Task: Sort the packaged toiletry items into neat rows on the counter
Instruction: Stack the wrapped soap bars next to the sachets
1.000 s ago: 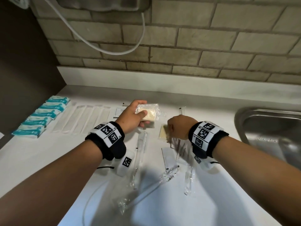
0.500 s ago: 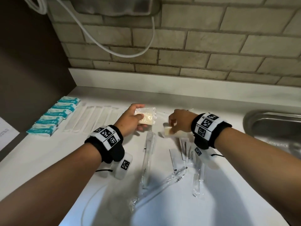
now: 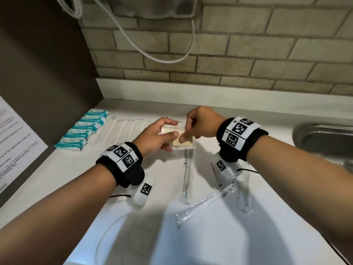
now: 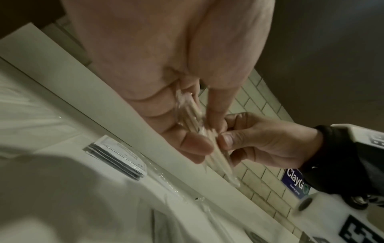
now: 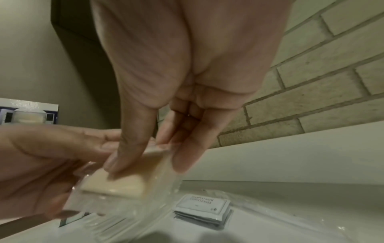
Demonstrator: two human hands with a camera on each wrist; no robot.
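Hands are meeting at the centre of the head view, above the white table (image 3: pixel 57 178). Left hand (image 3: pixel 156 136) is curling round a clear-wrapped soap bar (image 3: pixel 168 129), thumb pressing on top. Right hand (image 3: pixel 200 123) is pinching a second wrapped soap bar (image 3: pixel 184 143) between thumb and fingers, its edge lying against the first; in the right wrist view the cream bar (image 5: pixel 116 184) is showing under the thumb inside crinkled wrap. Both packets are hanging clear of the table. At left of the frame, teal-and-white packets (image 3: pixel 82 129) are lying in a diagonal row, and just beside them to the right, white flat sachets (image 3: pixel 122 131) are lying side by side. Below the hands, long clear-wrapped items (image 3: pixel 187 176) are lying scattered at different angles, one (image 3: pixel 206 203) lying diagonally. A stack of shampoo sachets (image 5: pixel 204 207) is sitting on the table under the right hand. Steel sink (image 3: pixel 324 134) is showing at the right edge, a brick wall (image 3: pixel 248 50) above.
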